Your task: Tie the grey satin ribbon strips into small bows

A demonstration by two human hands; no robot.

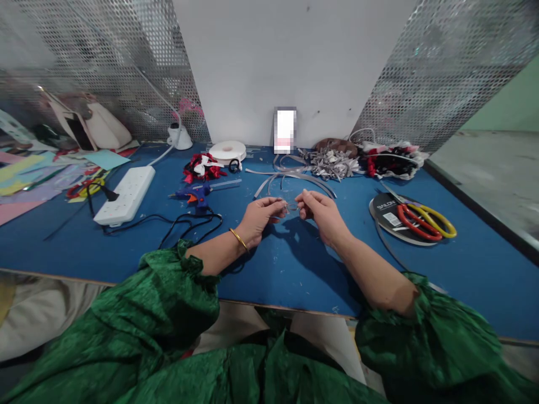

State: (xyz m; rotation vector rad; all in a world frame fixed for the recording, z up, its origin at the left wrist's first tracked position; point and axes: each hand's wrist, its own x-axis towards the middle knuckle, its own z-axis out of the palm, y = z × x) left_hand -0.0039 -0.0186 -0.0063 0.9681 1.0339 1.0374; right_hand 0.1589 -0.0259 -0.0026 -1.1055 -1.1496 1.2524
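Note:
Above the middle of the blue table (269,275), my left hand (261,219) and my right hand (320,213) are close together, fingertips facing each other. A small thin looped piece (292,207), pale and partly see-through, spans the gap between them. Both hands are closed in a pinch on it, the left at one end and the right at the other. What it is made of is too small to tell. Just beyond the fingers lie curved grey ribbon strips (295,176). A gold bangle circles my left wrist.
On the left are a blue glue gun (196,194) with a black cord and a white power strip (126,194). Scissors (425,219) rest on a black ribbon spool (385,210) at right. Behind are a phone (285,132), grey bows (334,163) and a white spool (228,150).

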